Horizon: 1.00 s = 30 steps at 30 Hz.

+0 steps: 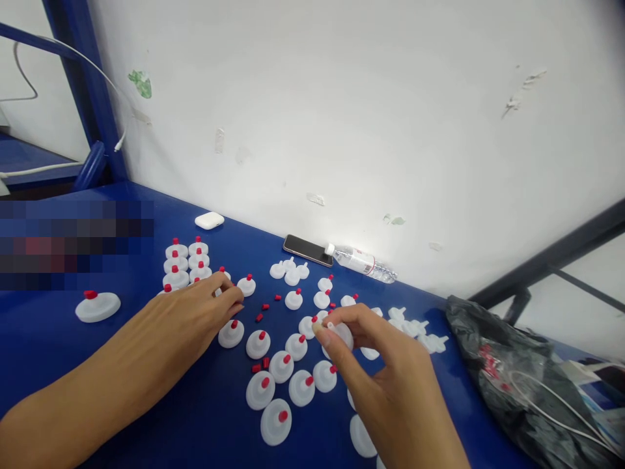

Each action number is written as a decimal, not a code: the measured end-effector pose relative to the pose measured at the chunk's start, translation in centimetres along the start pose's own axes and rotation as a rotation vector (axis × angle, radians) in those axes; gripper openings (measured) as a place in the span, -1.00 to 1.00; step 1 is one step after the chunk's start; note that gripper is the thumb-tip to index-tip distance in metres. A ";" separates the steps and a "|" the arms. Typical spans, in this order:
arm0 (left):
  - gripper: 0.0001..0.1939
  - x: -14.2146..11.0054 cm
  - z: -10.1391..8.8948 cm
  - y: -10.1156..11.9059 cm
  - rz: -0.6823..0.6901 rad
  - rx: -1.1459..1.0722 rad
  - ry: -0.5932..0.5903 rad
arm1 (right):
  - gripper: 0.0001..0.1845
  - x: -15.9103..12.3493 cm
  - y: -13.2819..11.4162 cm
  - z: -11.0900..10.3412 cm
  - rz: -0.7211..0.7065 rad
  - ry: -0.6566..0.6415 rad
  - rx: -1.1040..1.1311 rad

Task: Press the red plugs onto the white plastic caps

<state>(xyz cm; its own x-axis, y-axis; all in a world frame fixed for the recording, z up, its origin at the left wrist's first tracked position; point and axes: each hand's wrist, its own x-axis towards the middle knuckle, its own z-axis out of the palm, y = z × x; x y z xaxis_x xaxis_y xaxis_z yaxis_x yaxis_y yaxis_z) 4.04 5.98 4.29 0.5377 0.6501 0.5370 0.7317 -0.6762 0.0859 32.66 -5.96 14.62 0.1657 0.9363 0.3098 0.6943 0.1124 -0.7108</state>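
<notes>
Disc (344,335) in right fingers (362,319), bottle label (362,262) unreadable

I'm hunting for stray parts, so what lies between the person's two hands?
In the head view, red-capped white discs and loose red caps lie on the blue table between the left hand and right hand.

Left forearm (122,365): bare, extended diagonally inward. Left hand (205,309): back facing upward, fingers bent and directed toward the right hand (390,365). Right thumb (339,352) and index finger (359,317): bent toward each other in a pinch. Both hands: set apart, not touching.
</notes>
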 end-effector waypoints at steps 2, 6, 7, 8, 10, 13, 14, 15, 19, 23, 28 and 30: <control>-0.55 0.7 -1.3 0.9 0.059 -0.026 0.083 | -0.74 0.1 0.2 0.6 -0.061 -0.030 -0.029; -0.58 2.2 -3.7 3.6 0.151 -0.243 0.282 | -0.79 0.3 0.5 2.0 -0.151 -0.091 -0.039; -0.61 2.4 -4.1 4.2 0.183 -0.319 0.306 | -0.80 0.4 0.6 2.4 -0.163 -0.109 -0.029; -0.63 2.6 -4.5 4.7 0.206 -0.384 0.300 | -0.80 0.4 0.6 2.6 -0.179 -0.134 -0.022; -0.65 2.8 -5.0 5.3 0.243 -0.466 0.263 | -0.79 0.5 0.7 3.0 -0.235 -0.196 -0.035; -0.66 2.7 -5.1 5.5 0.257 -0.512 0.204 | -0.76 0.6 0.8 3.3 -0.340 -0.227 -0.093; -0.67 2.6 -5.0 5.4 0.260 -0.516 0.183 | -0.74 0.7 0.9 3.4 -0.364 -0.212 -0.103; -0.68 2.4 -4.8 5.4 0.260 -0.515 0.167 | -0.74 0.7 1.0 3.5 -0.378 -0.192 -0.106; -0.71 1.9 -4.3 5.2 0.291 -0.457 0.166 | -0.79 1.1 1.1 3.3 -0.387 -0.168 -0.103; -0.64 1.6 -4.0 5.1 0.291 -0.403 0.188 | -0.74 1.2 0.4 2.7 -0.355 -0.240 -0.111; -0.67 1.7 -4.0 5.0 0.293 -0.456 0.214 | -0.48 0.2 0.6 4.0 -0.238 -0.179 -0.060; -0.65 1.7 -4.1 5.1 0.286 -0.486 0.206 | -0.36 -0.2 0.9 4.8 -0.204 -0.139 -0.048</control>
<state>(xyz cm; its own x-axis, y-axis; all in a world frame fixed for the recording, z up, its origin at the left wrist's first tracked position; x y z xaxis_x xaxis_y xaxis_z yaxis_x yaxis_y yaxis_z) 6.95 2.22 9.08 0.5571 0.3709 0.7430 0.2683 -0.9271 0.2617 29.92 -4.47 10.91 -0.0768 0.9329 0.3517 0.7365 0.2909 -0.6107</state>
